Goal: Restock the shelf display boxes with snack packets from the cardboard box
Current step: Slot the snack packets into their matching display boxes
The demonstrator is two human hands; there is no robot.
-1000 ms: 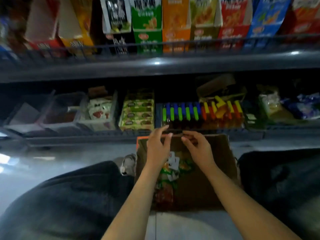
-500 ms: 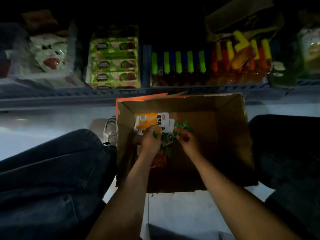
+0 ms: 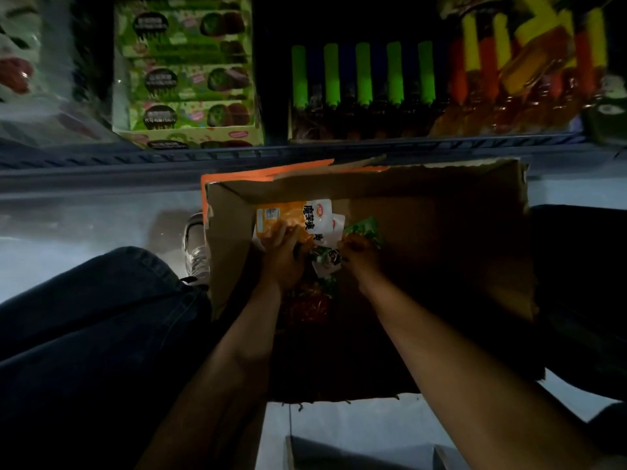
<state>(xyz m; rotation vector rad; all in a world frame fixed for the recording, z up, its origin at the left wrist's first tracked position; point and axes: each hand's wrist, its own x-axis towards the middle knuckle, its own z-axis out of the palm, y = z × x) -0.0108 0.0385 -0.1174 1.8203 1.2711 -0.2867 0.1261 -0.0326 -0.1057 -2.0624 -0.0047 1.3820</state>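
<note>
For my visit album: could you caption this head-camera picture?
Both hands reach into the cardboard box: left hand holds an orange snack packet, right hand a green packet.

"魔芋爽" on orange packet (image 3: 288,220)

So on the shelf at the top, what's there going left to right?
Green-and-yellow chocolate display boxes → row of green-capped sticks → yellow-and-orange capped sticks.

The scene is dimly lit. The cardboard box (image 3: 441,252) interior is sunk in shadow; pale light is reflected off the floor (image 3: 84,225) at left. Motion blur is seen along the upper-left shelf edge.
</note>
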